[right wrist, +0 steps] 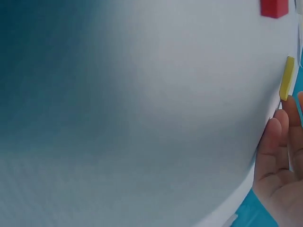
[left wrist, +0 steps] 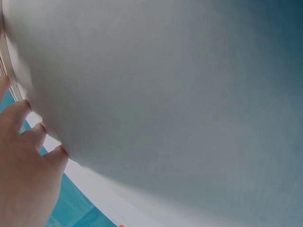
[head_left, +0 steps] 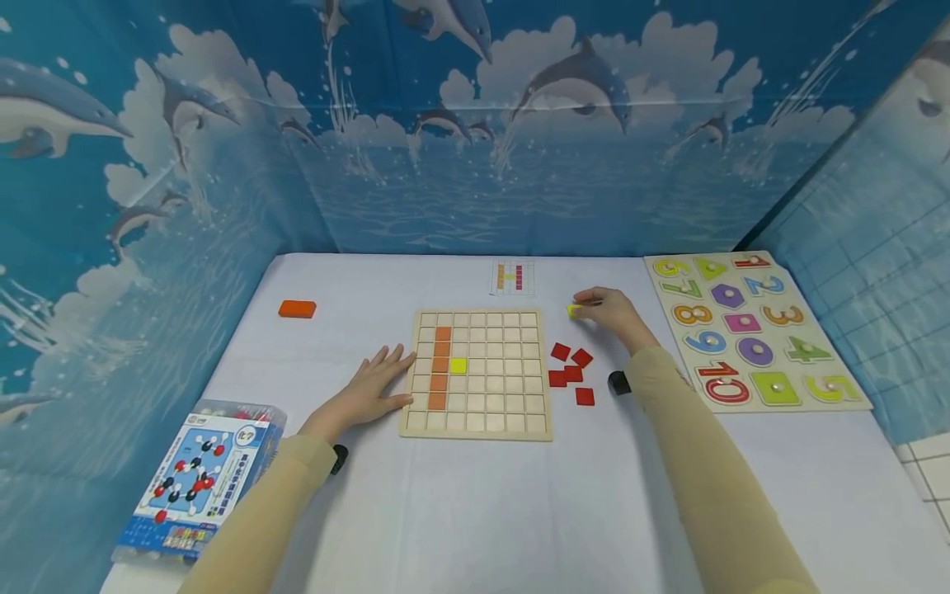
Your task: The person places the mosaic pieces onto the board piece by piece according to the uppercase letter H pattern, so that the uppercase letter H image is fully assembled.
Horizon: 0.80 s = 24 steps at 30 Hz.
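There are two hands, one left hand [head_left: 364, 398] and one right hand [head_left: 609, 315]; there are five orange squares [head_left: 440, 364] in a line, five red squares [head_left: 573, 374] and two yellow squares [head_left: 458, 365], twelve little squares all together; there is one orange block [head_left: 297, 309], one wooden board [head_left: 475, 437], one small picture card [head_left: 512, 278] and one box [head_left: 193, 478]; there is one puzzle board [head_left: 833, 368], with ten number pieces [head_left: 692, 314] and five shape pieces [head_left: 755, 356] on it; there are two sleeves [head_left: 252, 520] and two black things [head_left: 619, 383] at the wrists.

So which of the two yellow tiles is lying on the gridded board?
The first yellow tile, just right of the orange column; the other yellow tile is off the gridded board, held by the right hand.
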Each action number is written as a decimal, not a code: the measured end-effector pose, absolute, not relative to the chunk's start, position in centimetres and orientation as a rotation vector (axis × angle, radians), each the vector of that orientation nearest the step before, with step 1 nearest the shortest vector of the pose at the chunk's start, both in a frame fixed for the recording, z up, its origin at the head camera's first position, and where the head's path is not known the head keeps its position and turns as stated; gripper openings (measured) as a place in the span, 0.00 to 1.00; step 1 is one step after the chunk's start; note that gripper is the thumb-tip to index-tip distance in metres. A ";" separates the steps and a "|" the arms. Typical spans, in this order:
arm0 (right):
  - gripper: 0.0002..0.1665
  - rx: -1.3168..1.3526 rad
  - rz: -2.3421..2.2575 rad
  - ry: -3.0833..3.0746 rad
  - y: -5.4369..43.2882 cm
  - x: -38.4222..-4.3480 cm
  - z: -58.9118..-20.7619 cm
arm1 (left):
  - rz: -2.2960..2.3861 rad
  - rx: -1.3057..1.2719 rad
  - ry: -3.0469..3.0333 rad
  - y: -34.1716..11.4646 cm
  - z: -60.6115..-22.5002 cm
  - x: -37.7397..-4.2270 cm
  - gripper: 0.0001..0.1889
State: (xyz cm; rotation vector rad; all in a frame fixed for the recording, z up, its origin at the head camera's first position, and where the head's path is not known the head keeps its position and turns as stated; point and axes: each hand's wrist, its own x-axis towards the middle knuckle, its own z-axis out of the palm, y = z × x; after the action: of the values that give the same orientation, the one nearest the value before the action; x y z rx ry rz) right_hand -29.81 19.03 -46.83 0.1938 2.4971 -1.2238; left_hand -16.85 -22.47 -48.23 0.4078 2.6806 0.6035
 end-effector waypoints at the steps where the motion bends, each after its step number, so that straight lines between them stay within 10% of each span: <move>1: 0.26 0.188 -1.216 2.495 19.0 -29.9 -46.9 | 0.607 0.405 2.679 -22.5 -48.3 -16.8 0.41; 24: 0.19 0.197 -0.920 2.546 17.5 -28.8 -45.7 | 0.590 0.395 2.691 -22.6 -47.9 -16.8 0.41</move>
State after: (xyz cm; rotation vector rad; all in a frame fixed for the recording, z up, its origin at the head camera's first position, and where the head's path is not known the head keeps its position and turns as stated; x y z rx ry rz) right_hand -28.78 17.54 -45.69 0.1968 2.5460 -0.9198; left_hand -16.81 -22.60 -47.92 0.3948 2.6911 0.5899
